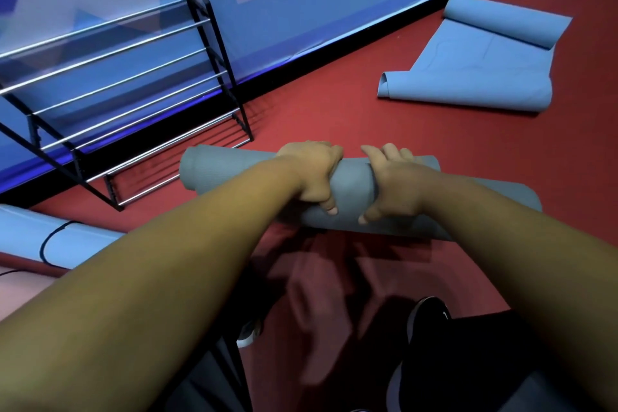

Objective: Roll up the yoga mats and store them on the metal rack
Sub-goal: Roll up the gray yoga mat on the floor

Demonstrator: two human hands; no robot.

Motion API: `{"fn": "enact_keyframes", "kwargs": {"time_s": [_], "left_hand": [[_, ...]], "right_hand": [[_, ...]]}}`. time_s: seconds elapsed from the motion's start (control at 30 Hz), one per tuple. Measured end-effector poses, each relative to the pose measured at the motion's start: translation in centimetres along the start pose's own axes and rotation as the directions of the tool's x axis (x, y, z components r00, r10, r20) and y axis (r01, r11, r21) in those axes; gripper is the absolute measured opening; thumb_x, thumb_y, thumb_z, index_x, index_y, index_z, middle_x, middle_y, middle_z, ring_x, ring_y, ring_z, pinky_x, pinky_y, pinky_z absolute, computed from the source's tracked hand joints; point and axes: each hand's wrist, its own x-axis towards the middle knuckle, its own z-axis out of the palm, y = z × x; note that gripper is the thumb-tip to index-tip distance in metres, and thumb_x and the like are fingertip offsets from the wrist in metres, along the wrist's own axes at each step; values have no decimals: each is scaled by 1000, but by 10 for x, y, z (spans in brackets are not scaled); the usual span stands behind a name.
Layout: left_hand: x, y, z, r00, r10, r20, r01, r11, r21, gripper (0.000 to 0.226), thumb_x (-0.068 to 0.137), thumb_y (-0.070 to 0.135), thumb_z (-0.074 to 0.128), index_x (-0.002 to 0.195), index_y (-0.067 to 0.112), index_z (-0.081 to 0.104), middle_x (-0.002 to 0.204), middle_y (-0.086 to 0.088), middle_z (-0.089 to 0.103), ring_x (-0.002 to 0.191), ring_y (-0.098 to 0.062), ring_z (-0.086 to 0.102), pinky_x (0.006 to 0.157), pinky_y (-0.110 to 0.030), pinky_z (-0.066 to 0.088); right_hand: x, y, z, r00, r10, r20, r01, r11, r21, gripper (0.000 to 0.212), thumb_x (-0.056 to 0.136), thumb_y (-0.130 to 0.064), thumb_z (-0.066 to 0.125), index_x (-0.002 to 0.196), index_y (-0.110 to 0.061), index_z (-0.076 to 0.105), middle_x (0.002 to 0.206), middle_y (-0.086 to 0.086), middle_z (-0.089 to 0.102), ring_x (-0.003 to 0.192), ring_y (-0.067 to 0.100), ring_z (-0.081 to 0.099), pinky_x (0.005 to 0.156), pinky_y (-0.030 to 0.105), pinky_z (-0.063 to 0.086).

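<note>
Mat (354, 182), grey, smooth, rolled cylindrical; left hand (314, 174) and right hand (393, 189) grip it.

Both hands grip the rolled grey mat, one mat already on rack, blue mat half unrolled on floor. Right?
No: head view shows the metal rack with no mat on its visible bars. Left hand and right hand grip the grey mat; blue mat lies half unrolled on the floor.

left hand (312, 174) + right hand (393, 182) — grip rolled grey mat (354, 182) | metal rack (133, 87) — left
</note>
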Motion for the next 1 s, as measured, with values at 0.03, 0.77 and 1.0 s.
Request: {"fn": "enact_keyframes", "kwargs": {"time_s": [0.03, 0.77, 1.0], "left_hand": [[0, -3, -3, 1000, -9, 27, 10, 999, -34, 78, 56, 66, 93, 116, 30, 59, 112, 7, 64, 105, -25, 64, 82, -37, 52], [-10, 8, 12, 999, 27, -24, -22, 984, 176, 97, 54, 66, 95, 129, 25, 48, 129, 0, 57, 119, -30, 59, 93, -46, 47], [-10, -10, 0, 989, -48, 138, 50, 999, -12, 80, 44, 70, 91, 107, 30, 61, 96, 8, 67, 89, -24, 66, 68, -35, 51]], "right_hand": [[-1, -2, 2, 1000, -3, -19, 2, 1000, -30, 154, 54, -73, 93, 170, -26, 3, 152, 8, 31, 138, 37, 38, 117, 51, 37], [11, 6, -9, 984, -2, 176, -47, 961, 273, 79, 51, -42, 103, 121, -31, 68, 108, -9, 75, 98, 16, 71, 88, 36, 60], [5, -9, -10, 982, 33, 185, -47, 997, 68, 139, 67, -58, 96, 171, -23, 11, 166, 14, 34, 150, 38, 40, 118, 46, 42]]}}
